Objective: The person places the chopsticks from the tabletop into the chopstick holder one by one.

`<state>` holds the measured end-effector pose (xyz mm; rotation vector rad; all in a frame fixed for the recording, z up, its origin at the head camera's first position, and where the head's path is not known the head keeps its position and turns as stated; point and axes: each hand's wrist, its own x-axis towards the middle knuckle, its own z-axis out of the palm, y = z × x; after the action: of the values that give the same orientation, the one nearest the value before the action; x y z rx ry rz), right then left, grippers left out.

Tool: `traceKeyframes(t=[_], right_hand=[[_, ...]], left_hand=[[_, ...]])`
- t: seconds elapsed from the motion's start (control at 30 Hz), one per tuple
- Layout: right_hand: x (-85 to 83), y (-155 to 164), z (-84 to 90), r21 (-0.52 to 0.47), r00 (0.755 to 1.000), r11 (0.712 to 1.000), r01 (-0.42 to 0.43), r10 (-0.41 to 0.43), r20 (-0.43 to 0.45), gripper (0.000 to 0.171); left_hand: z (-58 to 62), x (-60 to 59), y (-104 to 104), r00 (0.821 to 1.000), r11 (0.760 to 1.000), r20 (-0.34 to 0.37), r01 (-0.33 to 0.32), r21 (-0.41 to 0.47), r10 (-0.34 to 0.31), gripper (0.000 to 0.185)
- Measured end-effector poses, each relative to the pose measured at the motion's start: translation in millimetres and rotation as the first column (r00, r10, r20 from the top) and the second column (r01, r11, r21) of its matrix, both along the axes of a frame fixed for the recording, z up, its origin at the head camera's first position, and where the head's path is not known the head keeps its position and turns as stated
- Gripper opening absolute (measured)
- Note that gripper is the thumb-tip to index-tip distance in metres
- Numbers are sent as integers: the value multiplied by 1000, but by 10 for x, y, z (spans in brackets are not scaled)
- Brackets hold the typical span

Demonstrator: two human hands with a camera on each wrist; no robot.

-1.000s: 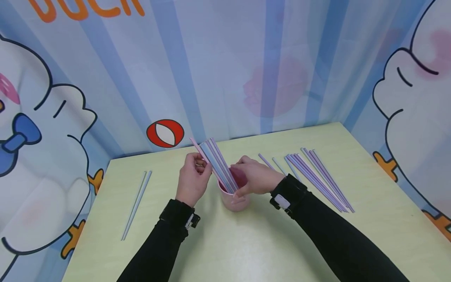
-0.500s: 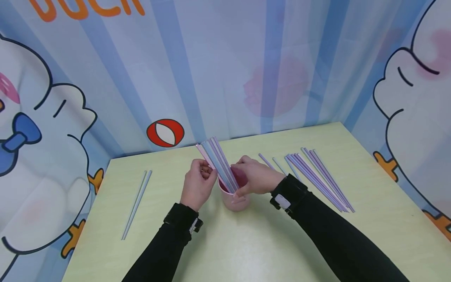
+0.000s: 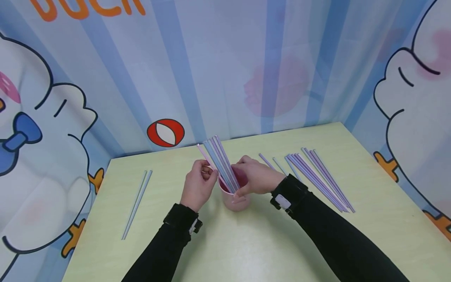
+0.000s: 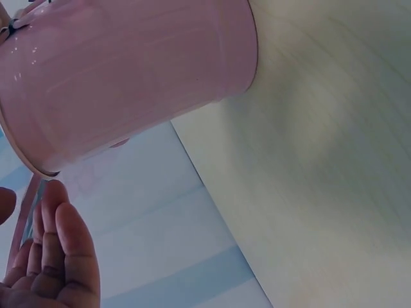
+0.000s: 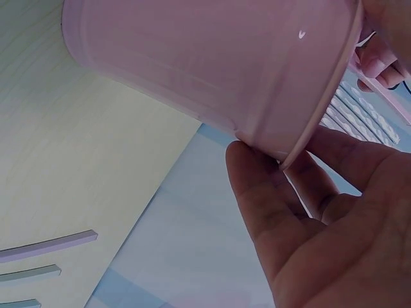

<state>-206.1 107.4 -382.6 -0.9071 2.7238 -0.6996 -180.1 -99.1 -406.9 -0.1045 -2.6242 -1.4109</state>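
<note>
A pink cup stands on the pale green table and holds a bundle of blue and lilac chopsticks that leans up and to the left. My left hand pinches a pink chopstick at the bundle's left side. My right hand grips the cup's rim, thumb on the near wall and fingers over the top. The left wrist view shows the cup above my fingers. In the right wrist view my fingers touch the cup at its rim.
Several loose lilac and pale blue chopsticks lie in a row on the table to the right of the cup. A pale blue pair lies at the left. Printed cartoon walls close in the table on three sides.
My left hand has shifted a little to the right and brought the pink chopstick in against the bundle, which now stands slightly more upright. The right hand and cup stay put.
</note>
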Motion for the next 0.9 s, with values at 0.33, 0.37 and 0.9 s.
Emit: traceKeyframes(t=[0.33, 0.37, 0.9], right_hand=[[-5, 14, -4, -14, 1000, 1000, -1, 1, 15, 86], [-5, 15, -4, -12, 1000, 1000, 1, 0, 16, 87], [-8, 16, -2, -9, 1000, 1000, -6, 6, 18, 85]], left_hand=[[-37, 6, -310, 999, 994, -25, -35, -105, 33, 28], [-47, 0, -378, 998, 990, -33, -48, -136, 44, 28], [-360, -78, -1719, 977, 761, -27, -183, -623, 213, 33]])
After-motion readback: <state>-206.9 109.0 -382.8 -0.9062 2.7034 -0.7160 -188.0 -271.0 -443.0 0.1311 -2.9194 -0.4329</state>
